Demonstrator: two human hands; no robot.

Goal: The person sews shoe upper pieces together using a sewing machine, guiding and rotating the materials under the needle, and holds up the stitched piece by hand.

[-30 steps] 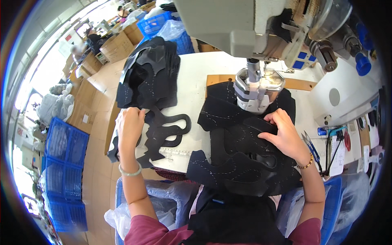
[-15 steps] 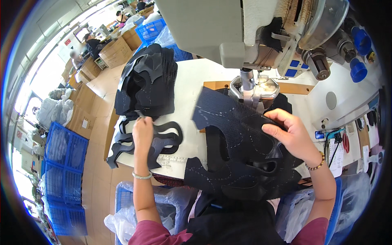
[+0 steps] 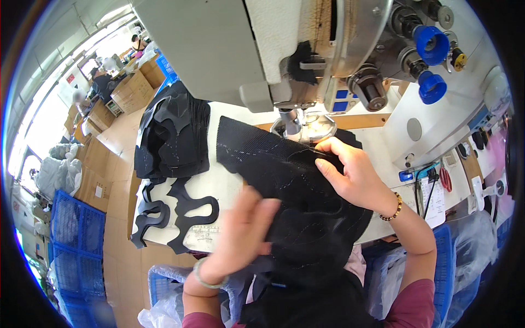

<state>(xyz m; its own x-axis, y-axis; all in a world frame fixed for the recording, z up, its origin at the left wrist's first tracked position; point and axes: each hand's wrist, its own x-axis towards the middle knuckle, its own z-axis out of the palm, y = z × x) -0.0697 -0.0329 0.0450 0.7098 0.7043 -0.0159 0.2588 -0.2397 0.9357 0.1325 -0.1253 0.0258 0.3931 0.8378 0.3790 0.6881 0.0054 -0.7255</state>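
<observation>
My right hand (image 3: 353,172) pinches the upper edge of a black mesh fabric piece (image 3: 257,147) between thumb and fingers, in front of the sewing machine needle area (image 3: 298,128). Stitched lines and light marks run over the fabric, and its lower part hangs over the table edge towards my lap. My left hand (image 3: 240,232) is blurred beside the fabric's left edge. Its fingers look stretched out and apart, and nothing shows in them. Wavy dark cut strips (image 3: 191,213) lie on the white table to its left.
A tall stack of black cut pieces (image 3: 172,134) stands at the table's far left. The grey machine head (image 3: 202,49) hangs over the work. Red-handled scissors (image 3: 445,179) lie at the right. Blue crates (image 3: 76,235) stand on the floor; plastic-lined bins flank me below.
My left hand has come from the wavy strips by the stack to the fabric's left edge. My right hand keeps its pinch, and the fabric hangs differently. The view has shifted.
</observation>
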